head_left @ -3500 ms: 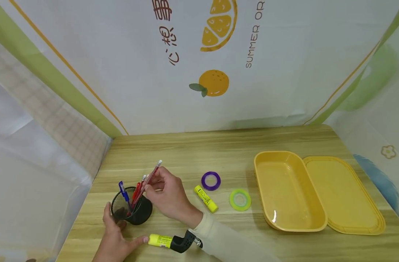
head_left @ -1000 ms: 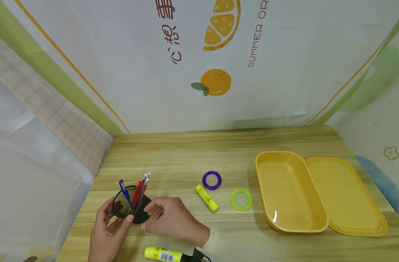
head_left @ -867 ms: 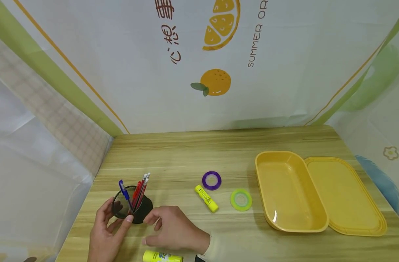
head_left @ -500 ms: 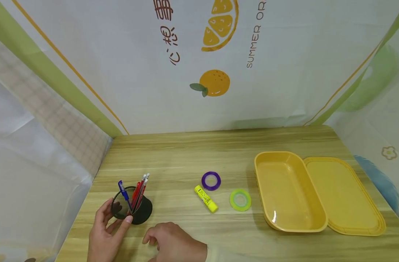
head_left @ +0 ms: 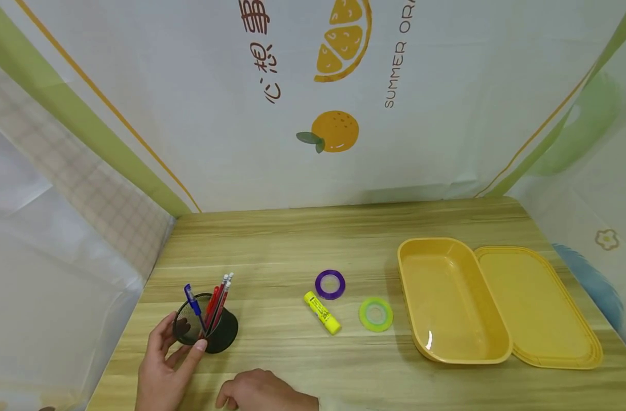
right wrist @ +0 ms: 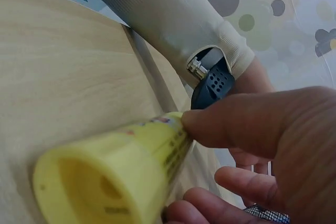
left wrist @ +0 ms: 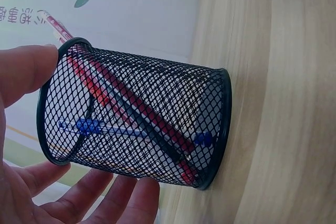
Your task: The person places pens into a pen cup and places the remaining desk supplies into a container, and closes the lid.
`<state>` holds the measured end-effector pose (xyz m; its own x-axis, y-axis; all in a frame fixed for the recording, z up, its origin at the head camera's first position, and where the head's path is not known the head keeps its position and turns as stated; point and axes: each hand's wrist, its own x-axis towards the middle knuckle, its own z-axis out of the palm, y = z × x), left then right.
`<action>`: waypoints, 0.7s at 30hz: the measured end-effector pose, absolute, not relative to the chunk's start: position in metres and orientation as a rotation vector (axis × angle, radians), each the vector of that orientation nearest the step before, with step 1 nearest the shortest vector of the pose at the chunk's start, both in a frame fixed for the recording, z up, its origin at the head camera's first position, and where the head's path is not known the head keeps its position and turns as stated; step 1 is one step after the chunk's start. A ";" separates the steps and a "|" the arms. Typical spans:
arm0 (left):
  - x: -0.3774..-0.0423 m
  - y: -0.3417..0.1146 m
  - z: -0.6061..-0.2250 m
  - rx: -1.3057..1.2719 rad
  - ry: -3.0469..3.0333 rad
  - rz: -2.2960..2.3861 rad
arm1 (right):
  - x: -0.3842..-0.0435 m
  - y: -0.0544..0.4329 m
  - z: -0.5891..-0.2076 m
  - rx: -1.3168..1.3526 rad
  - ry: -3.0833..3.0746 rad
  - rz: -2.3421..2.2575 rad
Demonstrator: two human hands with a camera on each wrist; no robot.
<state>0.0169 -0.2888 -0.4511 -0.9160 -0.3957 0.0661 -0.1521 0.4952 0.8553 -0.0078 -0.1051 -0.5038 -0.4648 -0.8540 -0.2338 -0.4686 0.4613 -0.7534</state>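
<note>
My left hand [head_left: 161,371] steadies a black mesh pen cup [head_left: 223,334], thumb at the near rim and fingers round the far side. The cup stands on the table in the left wrist view. Inside it lean a blue pen [head_left: 192,301], a red pen [head_left: 211,302] and several red pencils [head_left: 223,294] with white ends. At the bottom edge of the head view, my right hand [head_left: 264,393] has its fingers curled. The right wrist view shows that hand gripping a yellow glue stick [right wrist: 136,153], blurred, thumb on its side; the head view hides it.
A second yellow glue stick [head_left: 321,313] lies mid-table. Beside it are a purple tape roll [head_left: 319,290] and a lime-green tape roll [head_left: 365,320]. Farther right stands a yellow plastic box [head_left: 449,302], with its flat yellow lid [head_left: 541,308] against its right side.
My right hand has released a pencil into the cup, then drawn back toward the front edge to the near glue stick. My left thumb has moved from beside that glue stick onto the cup.
</note>
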 end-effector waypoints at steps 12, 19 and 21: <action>0.016 -0.288 -0.450 0.493 -2.491 -1.401 | -0.003 -0.103 -0.493 -1.247 2.209 -0.638; 0.017 -0.287 -0.449 0.494 -2.485 -1.393 | -0.013 -0.093 -0.484 -1.209 2.181 -0.692; 0.017 -0.286 -0.449 0.501 -2.482 -1.390 | -0.014 -0.089 -0.476 -1.168 2.172 -0.728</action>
